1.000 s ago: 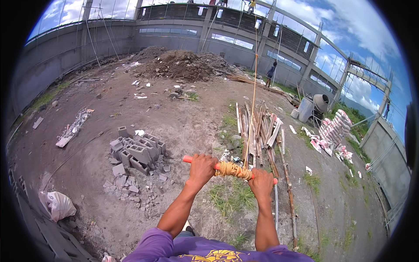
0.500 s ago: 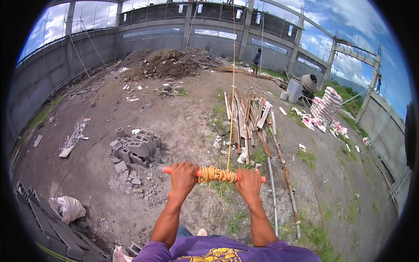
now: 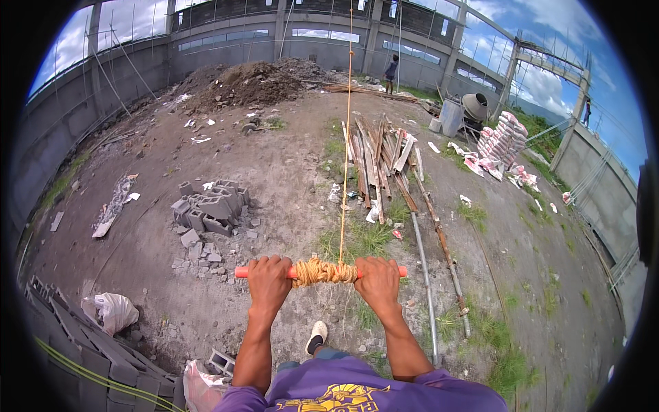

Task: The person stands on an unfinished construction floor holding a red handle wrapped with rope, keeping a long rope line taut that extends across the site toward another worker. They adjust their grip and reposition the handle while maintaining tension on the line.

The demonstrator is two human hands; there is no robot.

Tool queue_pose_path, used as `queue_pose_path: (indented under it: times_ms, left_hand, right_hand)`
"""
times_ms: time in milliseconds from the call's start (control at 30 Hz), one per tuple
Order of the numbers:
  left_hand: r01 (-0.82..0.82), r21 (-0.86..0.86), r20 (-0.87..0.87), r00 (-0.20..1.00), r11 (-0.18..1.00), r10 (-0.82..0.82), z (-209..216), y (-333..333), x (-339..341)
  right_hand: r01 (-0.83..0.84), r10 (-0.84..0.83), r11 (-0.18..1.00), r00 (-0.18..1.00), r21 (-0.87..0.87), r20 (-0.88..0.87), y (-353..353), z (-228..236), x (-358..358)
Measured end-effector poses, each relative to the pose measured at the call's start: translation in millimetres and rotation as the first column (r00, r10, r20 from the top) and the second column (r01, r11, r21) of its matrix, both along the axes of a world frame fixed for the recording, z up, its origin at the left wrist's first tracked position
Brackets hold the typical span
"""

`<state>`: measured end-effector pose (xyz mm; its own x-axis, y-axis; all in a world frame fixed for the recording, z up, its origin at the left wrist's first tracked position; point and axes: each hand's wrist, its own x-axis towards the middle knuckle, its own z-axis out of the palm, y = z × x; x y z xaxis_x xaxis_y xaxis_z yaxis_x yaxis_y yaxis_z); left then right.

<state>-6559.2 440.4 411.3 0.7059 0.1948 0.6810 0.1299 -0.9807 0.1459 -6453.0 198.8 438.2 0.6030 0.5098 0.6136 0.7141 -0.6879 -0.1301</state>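
Observation:
A red-orange rod (image 3: 241, 272), perhaps a length of plastic pipe, lies level across the view in front of my body. My left hand (image 3: 269, 280) wraps round it near the left end, and my right hand (image 3: 377, 281) grips it near the right end. Between the two hands, yellow-orange rope (image 3: 319, 272) is wound thickly round the rod in an untidy coil, loose fibres hanging below. From the coil's right side a taut rope line (image 3: 346, 158) runs up and away past the top of the picture, with a small knot high on it.
Broken hollow blocks (image 3: 213, 206) lie ahead on the left. Weathered boards (image 3: 376, 158) and long metal pipes (image 3: 424, 281) lie right of the rope. Farther off are a dirt mound (image 3: 250, 84), a concrete mixer (image 3: 475, 106), stacked sacks (image 3: 504, 141) and a standing person (image 3: 390, 73). More blocks (image 3: 89, 347) stand near left.
Both hands and the rod have moved slightly left in view. The scene has shifted up at the far end, and one of my shoes shows more fully below the rod. Both grips stay closed.

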Motion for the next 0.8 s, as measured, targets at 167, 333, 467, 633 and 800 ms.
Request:
queue_pose_path:
  times_ms: [167,333,467,633,800]
  left_hand:
    - [-0.026,0.004,0.018,1.0,1.0,0.026,-3.1,-24.7,-76.6]
    - [-0.03,-0.019,0.042,0.999,0.999,0.031,-10.3,-47.2,-125.1]
    - [-0.03,-0.014,0.038,0.999,0.999,0.031,-14.7,-64.5,-140.6]
    - [-0.006,-0.006,0.028,1.0,1.0,0.006,-10.2,-78.5,-139.8]
    - [-0.002,0.055,0.011,1.0,0.998,0.001,-6.5,-92.9,-133.4]
  right_hand:
    - [-0.023,0.023,1.0,0.999,-0.008,0.022,-21.7,1.7,-67.7]
    - [-0.019,0.02,0.995,1.0,-0.095,0.014,-41.5,-0.4,-113.5]
    - [-0.027,0.03,0.996,0.999,-0.079,0.045,-60.5,0.9,-125.1]
    - [-0.016,0.018,0.998,0.999,-0.068,0.026,-76.3,-2.8,-127.8]
    - [0.012,-0.013,0.999,1.0,-0.048,-0.001,-93.9,-9.6,-125.8]
